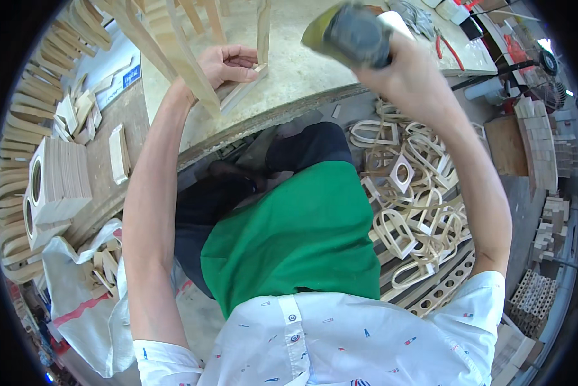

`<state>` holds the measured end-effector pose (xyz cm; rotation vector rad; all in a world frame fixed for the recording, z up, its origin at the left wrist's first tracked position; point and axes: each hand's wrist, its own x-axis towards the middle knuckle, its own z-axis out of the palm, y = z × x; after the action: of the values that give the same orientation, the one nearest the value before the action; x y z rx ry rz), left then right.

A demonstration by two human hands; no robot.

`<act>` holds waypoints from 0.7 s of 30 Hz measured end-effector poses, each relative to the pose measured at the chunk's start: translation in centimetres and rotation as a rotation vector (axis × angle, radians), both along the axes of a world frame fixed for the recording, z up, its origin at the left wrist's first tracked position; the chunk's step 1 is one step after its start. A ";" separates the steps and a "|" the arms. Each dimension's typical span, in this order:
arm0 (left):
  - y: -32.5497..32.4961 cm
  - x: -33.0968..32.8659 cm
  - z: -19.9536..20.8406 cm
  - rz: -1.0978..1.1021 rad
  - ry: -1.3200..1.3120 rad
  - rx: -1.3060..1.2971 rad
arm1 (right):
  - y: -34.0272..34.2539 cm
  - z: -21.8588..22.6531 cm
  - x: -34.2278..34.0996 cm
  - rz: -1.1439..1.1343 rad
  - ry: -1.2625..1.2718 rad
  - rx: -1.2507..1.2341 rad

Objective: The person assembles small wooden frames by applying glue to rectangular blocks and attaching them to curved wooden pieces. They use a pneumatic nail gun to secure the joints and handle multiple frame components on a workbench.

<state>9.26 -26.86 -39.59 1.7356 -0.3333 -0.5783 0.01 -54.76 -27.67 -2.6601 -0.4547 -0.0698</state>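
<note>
On the pale worktable [295, 80] stands a light wooden frame [245, 90] with tall uprights, some leaning and cut off by the top of the view. My left hand [223, 67] is closed on its short bottom rail, fingers curled over the wood near a corner. Raised above the table to the right, my right hand [408, 77] grips a dark power tool [353, 35] with a yellow-green end. Motion blurs the tool, so its exact kind is not clear. The tool is apart from the frame.
Red-handled pliers [439, 50] and grey gloves [412, 18] lie at the back right. Arched wooden frames [398, 235] are heaped below on the right. At left are stacked boards with round holes [67, 170], loose wood strips [118, 154] and a white sack [86, 321].
</note>
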 end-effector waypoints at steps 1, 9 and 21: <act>-0.2 -0.1 0.2 -0.004 -0.004 0.003 | 0.0 -0.6 -0.8 0.026 0.022 -0.015; -0.2 -0.2 0.6 -0.047 -0.066 -0.001 | 0.9 -8.9 -2.5 0.478 -0.585 -0.213; 0.0 -0.2 0.5 -0.046 -0.070 0.011 | 1.3 -9.8 -1.9 0.506 -0.646 -0.217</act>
<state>9.07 -26.88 -39.07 1.7655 -0.4210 -0.5540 -1.91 -53.47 -37.45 -2.5865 -1.3895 -0.7697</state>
